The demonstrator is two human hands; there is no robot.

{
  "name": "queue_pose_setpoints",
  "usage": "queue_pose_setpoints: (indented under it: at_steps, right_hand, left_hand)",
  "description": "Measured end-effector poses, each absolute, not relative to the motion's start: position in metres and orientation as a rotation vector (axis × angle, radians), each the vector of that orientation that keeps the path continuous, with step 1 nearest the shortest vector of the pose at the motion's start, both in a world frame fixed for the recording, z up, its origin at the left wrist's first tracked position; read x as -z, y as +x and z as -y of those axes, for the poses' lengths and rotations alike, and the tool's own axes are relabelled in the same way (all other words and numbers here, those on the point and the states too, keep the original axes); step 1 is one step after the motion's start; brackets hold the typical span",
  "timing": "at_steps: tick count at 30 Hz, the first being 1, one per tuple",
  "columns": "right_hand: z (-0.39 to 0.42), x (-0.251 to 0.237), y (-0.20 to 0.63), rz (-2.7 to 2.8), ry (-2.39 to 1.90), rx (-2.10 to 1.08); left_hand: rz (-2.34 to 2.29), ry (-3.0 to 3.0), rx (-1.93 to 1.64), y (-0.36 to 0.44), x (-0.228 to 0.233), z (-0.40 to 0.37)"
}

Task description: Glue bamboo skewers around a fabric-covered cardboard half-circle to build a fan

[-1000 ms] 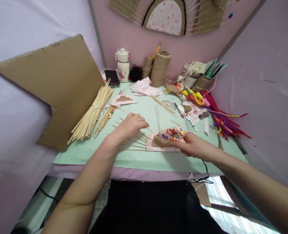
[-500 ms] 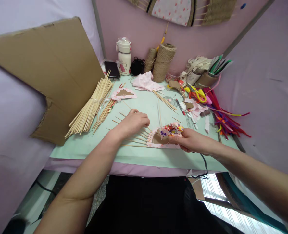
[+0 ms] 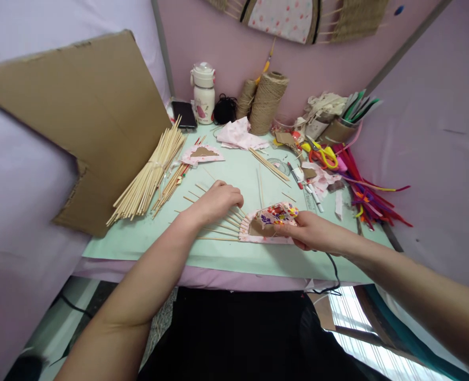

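At the centre of the frame, the left hand [image 3: 217, 202] lies palm down with fingers curled over a fan of thin wooden sticks [image 3: 212, 225] that spread out to the left across the pale green surface [image 3: 147, 243]. The sticks run into a half-round piece of cardboard covered in flowered fabric [image 3: 269, 225], which sits just right of centre, near the front edge of the surface. The right hand [image 3: 315, 231] grips this fabric piece from its right side, thumb and fingers pinching the raised, colourful flap while the lower pink part rests flat.

To the left of the left hand lies a thick tied bundle of bamboo skewers [image 3: 150, 174], slanting from lower left to upper right, with a smaller bunch of sticks just beside it. A big sheet of brown cardboard [image 3: 75, 111] leans in the upper left of the frame. At the back, near the pink wall, stand a white bottle [image 3: 203, 92], a dark phone [image 3: 184, 114] and two spools of jute twine [image 3: 266, 100]. In the right part of the frame lie yellow-handled scissors [image 3: 323, 153] and a heap of coloured pipe cleaners [image 3: 367, 198], well apart from both hands.
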State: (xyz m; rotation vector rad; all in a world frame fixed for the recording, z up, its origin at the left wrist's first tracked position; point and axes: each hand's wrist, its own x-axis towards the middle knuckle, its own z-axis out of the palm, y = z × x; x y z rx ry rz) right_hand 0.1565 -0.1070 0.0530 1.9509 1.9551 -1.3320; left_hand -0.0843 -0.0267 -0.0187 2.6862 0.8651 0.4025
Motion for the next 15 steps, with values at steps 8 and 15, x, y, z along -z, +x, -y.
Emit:
queue_pose_setpoints:
  at_steps: [8, 15]
  right_hand:
    - [0.1027, -0.0527, 0.1538, -1.967, 1.905, 1.312]
    - [0.0986, -0.0557, 0.1525, -1.932, 1.882, 1.274]
  left_hand:
    - [-0.887, 2.671, -0.366, -0.0837, 0.0181, 0.0266]
    - [-0.866, 2.684, -0.413, -0.0842, 0.0233, 0.0250]
